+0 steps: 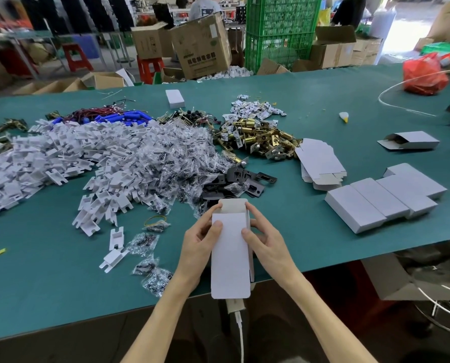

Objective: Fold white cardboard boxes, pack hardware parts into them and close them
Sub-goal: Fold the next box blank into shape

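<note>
The white box [230, 254] is held up over the near edge of the green table [323, 231], far flap open. The left hand [199, 244] and right hand [267, 241] pinch its long sides, thumbs on top. It looks light, thin and easily creased, so gripping by the edges seems wise.

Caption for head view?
Left hand and right hand hold an open-topped white box at the edge of the green table.
</note>
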